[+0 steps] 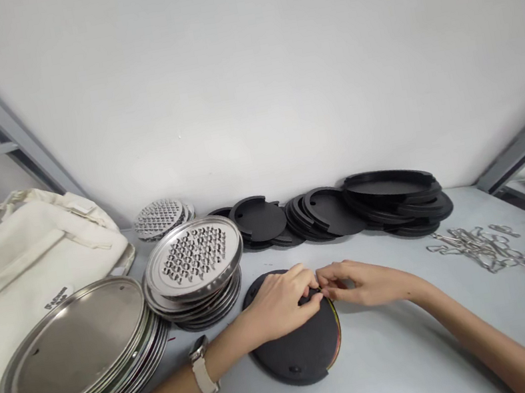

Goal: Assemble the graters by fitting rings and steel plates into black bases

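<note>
1. Head view, position: the matte black, round, flat-backed disc [298,356] is lying on the smooth grey tabletop [398,362], in front of the row of black discs with raised, gapped rims [261,220] and beside the stack of silver metal grater plates [195,259].
2. Left grip: my bare left hand [284,301] is resting across the disc's upper half, fingers bending toward its upper right edge. Whether any fingertip is hooking underneath, I cannot tell.
3. Right grip: my bare right hand [351,282] is bringing thumb and forefinger together at that same edge, just beside the left fingertips. Whether they are pinching the rim or some small part, I cannot tell; the contact is hidden.
4. Edge: a thin yellow-and-red strip [339,339] is showing along the right side, where the black rim is leaving a gap.
5. Handling, judged: the disc is looking light and stiff, probably moulded plastic or rubber; its matte face is likely giving fair friction, though it may be sliding on the smooth tabletop if pushed sideways.
6. Hold, judged: a flat left palm is suiting the broad back; the exposed edge is offering the fingertips their best purchase.
</note>
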`<state>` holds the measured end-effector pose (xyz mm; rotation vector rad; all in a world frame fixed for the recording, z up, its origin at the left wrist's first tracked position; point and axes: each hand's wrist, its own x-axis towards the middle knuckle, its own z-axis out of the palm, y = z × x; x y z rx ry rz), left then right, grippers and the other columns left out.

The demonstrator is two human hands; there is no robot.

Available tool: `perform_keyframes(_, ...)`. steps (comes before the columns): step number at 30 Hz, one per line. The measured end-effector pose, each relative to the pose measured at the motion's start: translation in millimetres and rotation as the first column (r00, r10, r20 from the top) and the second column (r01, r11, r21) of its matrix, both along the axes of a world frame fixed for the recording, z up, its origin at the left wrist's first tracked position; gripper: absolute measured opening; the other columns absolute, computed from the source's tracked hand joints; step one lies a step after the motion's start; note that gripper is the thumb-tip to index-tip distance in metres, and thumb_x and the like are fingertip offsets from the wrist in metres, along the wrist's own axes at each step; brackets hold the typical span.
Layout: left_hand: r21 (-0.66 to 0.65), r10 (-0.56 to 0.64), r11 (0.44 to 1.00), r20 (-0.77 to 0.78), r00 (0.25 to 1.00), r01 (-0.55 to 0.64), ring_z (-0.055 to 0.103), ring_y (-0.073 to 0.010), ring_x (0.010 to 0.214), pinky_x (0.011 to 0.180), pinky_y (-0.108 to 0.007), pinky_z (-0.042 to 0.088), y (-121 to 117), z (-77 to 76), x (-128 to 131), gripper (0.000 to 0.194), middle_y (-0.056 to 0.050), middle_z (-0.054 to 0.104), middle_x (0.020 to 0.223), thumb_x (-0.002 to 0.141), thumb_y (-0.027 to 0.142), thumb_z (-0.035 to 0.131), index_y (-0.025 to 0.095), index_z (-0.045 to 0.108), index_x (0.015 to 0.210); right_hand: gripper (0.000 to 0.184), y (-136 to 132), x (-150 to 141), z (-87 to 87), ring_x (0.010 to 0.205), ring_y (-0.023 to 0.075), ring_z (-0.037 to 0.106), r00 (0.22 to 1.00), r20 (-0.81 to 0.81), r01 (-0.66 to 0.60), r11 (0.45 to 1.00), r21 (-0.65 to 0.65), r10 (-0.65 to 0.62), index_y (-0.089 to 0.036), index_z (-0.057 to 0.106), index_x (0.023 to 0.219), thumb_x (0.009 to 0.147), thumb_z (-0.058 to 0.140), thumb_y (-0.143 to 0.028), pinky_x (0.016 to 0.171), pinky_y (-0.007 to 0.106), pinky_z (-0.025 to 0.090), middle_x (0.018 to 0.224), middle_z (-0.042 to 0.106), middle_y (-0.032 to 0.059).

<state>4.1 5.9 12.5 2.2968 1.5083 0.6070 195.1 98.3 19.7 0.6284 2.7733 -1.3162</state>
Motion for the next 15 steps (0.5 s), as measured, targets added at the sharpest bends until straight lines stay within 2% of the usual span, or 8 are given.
perform_keyframes(10,0.024,-0.001,1.000,-0.017,1.000,0.001,0.053,-0.0122,0.068,0.061,-0.024,0.034,-0.7,1.2,0.7,0.008,0.004,0.055,0.083,0.086,0.028,0.053,0.022,0.049,0.088,0.028,2.4,0.0,0.9,0.056,0.0092,0.032,1.000,0.007,0.004,0.999,-0.037,-0.004,-0.018,0.045,0.069,0.089,0.040,-0.037,0.052,0.023,0.032,0.063,0.040,-0.0036)
perform_keyframes(13,0.022,-0.001,1.000,-0.027,1.000,0.002,0.053,-0.0118,0.067,0.060,-0.024,0.033,-0.6,0.0,0.4,0.008,0.004,0.054,0.082,0.086,0.029,0.053,0.021,0.049,0.087,0.026,9.6,10.7,9.7,0.060,0.0110,0.041,0.998,0.062,0.024,0.997,-0.071,-0.019,-0.019,0.049,0.073,0.086,0.049,-0.041,0.058,0.024,0.038,0.065,0.047,-0.0027)
perform_keyframes(15,0.021,-0.001,1.000,-0.031,1.000,0.001,0.053,-0.0117,0.067,0.060,-0.024,0.033,-0.5,-0.8,0.0,0.008,0.004,0.054,0.082,0.086,0.029,0.053,0.022,0.050,0.088,0.024,15.6,22.5,17.5,0.073,0.0151,0.051,0.995,0.093,0.049,0.996,-0.077,-0.042,-0.019,0.053,0.079,0.079,0.061,-0.042,0.068,0.027,0.042,0.076,0.055,0.0002)
